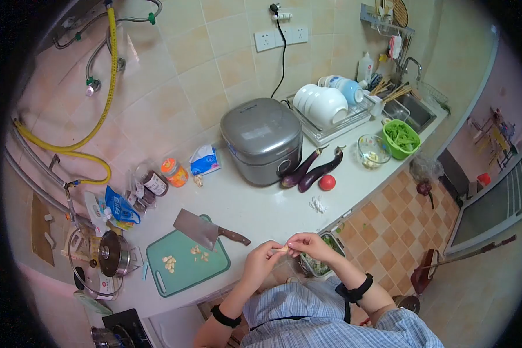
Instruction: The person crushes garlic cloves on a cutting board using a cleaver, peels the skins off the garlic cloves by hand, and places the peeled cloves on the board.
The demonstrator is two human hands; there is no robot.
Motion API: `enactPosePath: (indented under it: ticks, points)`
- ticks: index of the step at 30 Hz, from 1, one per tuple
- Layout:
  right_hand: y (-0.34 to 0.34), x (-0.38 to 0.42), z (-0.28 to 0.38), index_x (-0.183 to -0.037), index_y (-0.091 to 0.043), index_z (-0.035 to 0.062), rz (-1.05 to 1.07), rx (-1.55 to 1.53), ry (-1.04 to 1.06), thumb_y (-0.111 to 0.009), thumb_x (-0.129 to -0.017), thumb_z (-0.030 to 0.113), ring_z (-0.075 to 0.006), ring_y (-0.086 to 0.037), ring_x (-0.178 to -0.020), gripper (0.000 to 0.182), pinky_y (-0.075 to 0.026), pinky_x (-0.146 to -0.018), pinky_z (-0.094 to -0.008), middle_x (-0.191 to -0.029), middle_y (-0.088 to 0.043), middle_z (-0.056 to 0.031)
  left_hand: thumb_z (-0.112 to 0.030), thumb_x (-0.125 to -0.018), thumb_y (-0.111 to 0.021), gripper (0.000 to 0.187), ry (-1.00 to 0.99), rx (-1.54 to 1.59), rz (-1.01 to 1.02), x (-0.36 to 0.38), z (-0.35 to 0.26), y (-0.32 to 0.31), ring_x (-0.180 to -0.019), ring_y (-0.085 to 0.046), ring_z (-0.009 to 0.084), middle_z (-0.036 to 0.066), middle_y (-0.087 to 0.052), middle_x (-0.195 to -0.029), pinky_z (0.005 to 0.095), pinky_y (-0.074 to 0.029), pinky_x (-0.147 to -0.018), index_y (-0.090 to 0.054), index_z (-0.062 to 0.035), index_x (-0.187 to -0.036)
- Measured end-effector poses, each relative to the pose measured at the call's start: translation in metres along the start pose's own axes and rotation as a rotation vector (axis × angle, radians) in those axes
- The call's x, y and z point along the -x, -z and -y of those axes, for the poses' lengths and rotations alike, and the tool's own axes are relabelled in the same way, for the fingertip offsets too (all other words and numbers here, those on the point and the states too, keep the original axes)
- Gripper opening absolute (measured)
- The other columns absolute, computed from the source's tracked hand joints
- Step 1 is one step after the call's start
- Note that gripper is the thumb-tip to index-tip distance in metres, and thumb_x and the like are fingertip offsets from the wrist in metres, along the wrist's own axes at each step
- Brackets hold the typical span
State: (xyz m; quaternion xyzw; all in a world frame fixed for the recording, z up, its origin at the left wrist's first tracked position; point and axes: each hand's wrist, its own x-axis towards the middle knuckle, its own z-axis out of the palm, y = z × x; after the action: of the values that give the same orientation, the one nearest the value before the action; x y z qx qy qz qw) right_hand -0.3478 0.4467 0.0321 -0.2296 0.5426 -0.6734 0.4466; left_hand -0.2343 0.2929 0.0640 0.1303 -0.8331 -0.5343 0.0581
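My left hand (264,254) and my right hand (309,246) meet in front of my body, just past the counter's front edge. Their fingertips pinch a small pale garlic clove (283,248) from both sides, partly covered by the fingers. To the left, a green cutting board (185,277) lies on the counter. One pile of peeled garlic cloves (169,264) sits on it, with scattered garlic pieces (198,253) farther right. A cleaver (198,227) rests across the board's far edge, its wooden handle pointing toward my left hand.
Behind stand a grey rice cooker (262,139), two eggplants (322,171), a tomato (327,182) and a glass bowl (373,152). Jars (174,172) line the wall. A lidded pot (113,253) is at far left. Below the counter edge is a bin (322,264).
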Motion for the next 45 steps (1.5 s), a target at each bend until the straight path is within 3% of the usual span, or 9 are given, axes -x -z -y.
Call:
enactPosePath:
  ticks: [4,8,12,18,23,25,27,39,45]
  points:
    - [-0.003,0.008,0.004,-0.095,-0.058,-0.0002,-0.007,-0.064,-0.038,-0.054,-0.087,0.016,-0.0095,-0.058,-0.072,0.018,-0.049,-0.068,-0.0236,-0.084,-0.061,-0.0049,-0.005,-0.079,-0.062,0.012,0.013,0.165,0.032,0.003,-0.002,-0.004,-0.059,-0.053,0.0052,0.001,-0.056,-0.064,0.0184,-0.041,-0.053,-0.058,-0.0008,-0.089]
    - [-0.011,0.013,0.002,-0.091,-0.057,-0.0004,-0.060,0.013,0.100,-0.054,-0.086,0.013,-0.0068,-0.055,-0.071,0.015,-0.046,-0.067,-0.0206,-0.080,-0.059,-0.0016,-0.003,-0.078,-0.062,0.013,0.014,0.213,0.021,0.008,-0.011,-0.004,-0.059,-0.053,0.0051,0.001,-0.057,-0.066,0.0185,-0.042,-0.054,-0.058,-0.0001,-0.090]
    - [-0.021,0.016,0.005,-0.091,-0.056,-0.0002,-0.099,0.051,0.107,-0.055,-0.086,0.012,-0.0051,-0.052,-0.070,0.014,-0.043,-0.064,-0.0187,-0.080,-0.056,0.0005,-0.003,-0.078,-0.062,0.015,0.024,0.285,0.006,0.014,-0.020,0.000,-0.064,-0.056,0.0066,0.004,-0.060,-0.071,0.0187,-0.044,-0.059,-0.057,0.0025,-0.091]
    - [-0.031,0.019,0.013,-0.093,-0.057,-0.0010,-0.120,-0.028,0.119,-0.052,-0.087,0.011,-0.0076,-0.055,-0.072,0.014,-0.045,-0.066,-0.0201,-0.081,-0.059,-0.0026,0.001,-0.078,-0.061,0.017,0.034,0.427,0.008,0.014,-0.017,0.005,-0.072,-0.058,0.0095,0.008,-0.060,-0.084,0.0208,-0.047,-0.064,-0.055,0.0042,-0.094]
    - [-0.042,0.024,0.032,-0.093,-0.059,-0.0019,-0.162,-0.092,0.145,-0.056,-0.085,0.010,-0.0078,-0.056,-0.075,0.015,-0.046,-0.068,-0.0198,-0.084,-0.060,-0.0038,0.001,-0.078,-0.061,0.017,0.029,0.464,-0.003,0.014,-0.017,0.010,-0.073,-0.058,0.0105,0.008,-0.060,-0.086,0.0215,-0.048,-0.065,-0.055,0.0042,-0.094]
    - [-0.042,0.024,0.034,-0.091,-0.060,-0.0020,-0.196,0.148,0.317,-0.060,-0.081,0.006,-0.0081,-0.057,-0.079,0.013,-0.046,-0.070,-0.0197,-0.084,-0.060,-0.0042,0.000,-0.078,-0.061,0.017,0.039,0.479,0.005,0.014,-0.019,0.012,-0.074,-0.058,0.0107,0.008,-0.060,-0.086,0.0217,-0.048,-0.066,-0.055,0.0040,-0.094]
    - [-0.040,0.023,0.027,-0.091,-0.060,-0.0018,-0.183,0.123,0.319,-0.061,-0.080,0.005,-0.0079,-0.057,-0.079,0.013,-0.046,-0.070,-0.0193,-0.084,-0.060,-0.0043,-0.001,-0.079,-0.061,0.017,0.068,0.501,0.073,0.016,-0.022,0.014,-0.075,-0.059,0.0110,0.008,-0.060,-0.087,0.0220,-0.048,-0.068,-0.056,0.0032,-0.094]
    - [-0.033,0.027,0.027,-0.081,-0.058,-0.0008,-0.016,0.096,0.066,-0.060,-0.079,0.003,-0.0054,-0.054,-0.072,0.004,-0.042,-0.065,-0.0178,-0.078,-0.058,-0.0005,-0.005,-0.079,-0.062,0.016,0.094,0.393,0.183,0.027,-0.021,0.014,-0.075,-0.059,0.0106,0.007,-0.062,-0.084,0.0221,-0.047,-0.067,-0.057,0.0034,-0.091]
    - [-0.043,0.019,0.011,-0.086,-0.055,-0.0002,-0.061,0.086,0.117,-0.056,-0.083,0.004,-0.0056,-0.051,-0.074,0.005,-0.041,-0.067,-0.0187,-0.080,-0.056,-0.0002,-0.011,-0.077,-0.064,0.015,-0.159,0.090,-0.062,0.029,-0.029,0.018,-0.070,-0.060,0.0164,0.008,-0.061,-0.078,0.0265,-0.047,-0.064,-0.058,-0.0003,-0.086]
